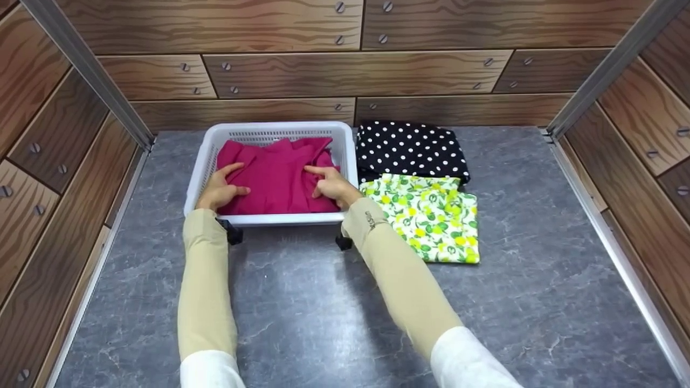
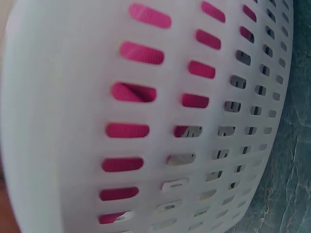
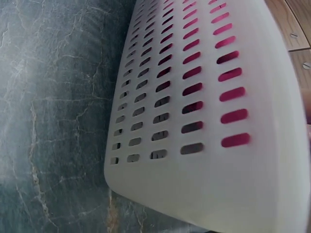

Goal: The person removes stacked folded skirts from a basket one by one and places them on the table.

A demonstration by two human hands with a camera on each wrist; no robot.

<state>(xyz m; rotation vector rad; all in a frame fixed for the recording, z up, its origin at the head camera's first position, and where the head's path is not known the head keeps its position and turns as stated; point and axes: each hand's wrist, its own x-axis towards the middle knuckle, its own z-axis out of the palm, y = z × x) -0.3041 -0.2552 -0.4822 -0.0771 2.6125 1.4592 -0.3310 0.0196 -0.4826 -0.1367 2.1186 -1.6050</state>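
Note:
A folded magenta cloth garment [image 1: 275, 175] lies inside the white plastic basket [image 1: 269, 219]. At the garment's left side my left hand [image 1: 216, 188] holds it, thumb and index finger spread over the top. My right hand [image 1: 335, 186] holds the opposite side, its index finger stretched across the fabric. The other fingers are partly hidden by cloth. In the left wrist view the slotted basket wall [image 2: 82, 145] fills most of the picture, with magenta showing through the upper slots. Likewise, the right wrist view shows the basket's wall [image 3: 204, 179], magenta behind its upper slots.
Right of the basket lies a folded black cloth with white dots [image 1: 412, 151]. A folded lemon-print cloth [image 1: 431, 221] overlaps its front edge. All stand on a grey marbled surface [image 1: 291, 302], with wood-patterned panels [image 1: 356, 75] behind and at both sides.

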